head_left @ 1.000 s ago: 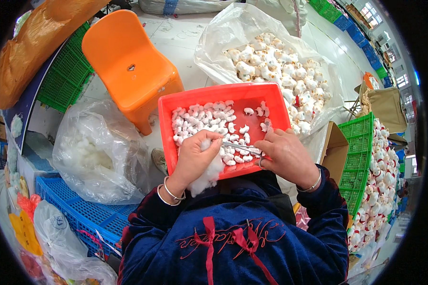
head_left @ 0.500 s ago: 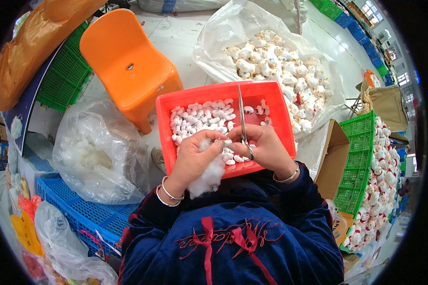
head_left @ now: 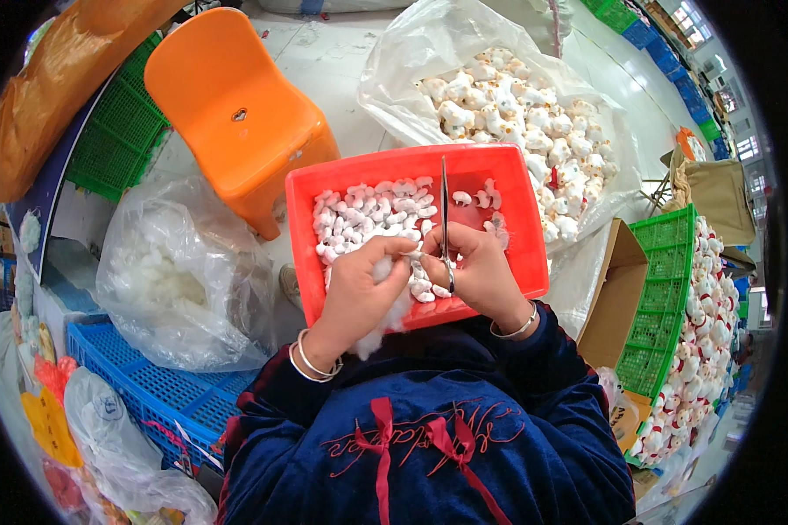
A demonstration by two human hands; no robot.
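Observation:
Over the near side of a red plastic tub [head_left: 302, 210], my two hands meet at the fingertips. My left hand [head_left: 365, 284] is closed, with a tuft of white stuffing fibre [head_left: 385, 317] gripped in its palm. A small white piece [head_left: 414, 255] is pinched between both hands, mostly hidden by the fingers. My right hand [head_left: 474, 269] is also closed, holding a pair of metal scissors [head_left: 445, 206] whose blades point away from me. Many small white stuffed pieces [head_left: 368, 210] lie in the tub, most of them on its left side.
An orange chair [head_left: 236, 114] stands at the far left. Below it sits a clear bag of fibre [head_left: 171, 280] near a blue crate [head_left: 171, 385]. Beyond the tub is a large bag of white plush toys [head_left: 534, 122]. At right are a cardboard box [head_left: 613, 293] and a green crate [head_left: 661, 289].
Both hands have shifted slightly, and the fibre tuft shows less below my left hand. The scissors stand a little more upright.

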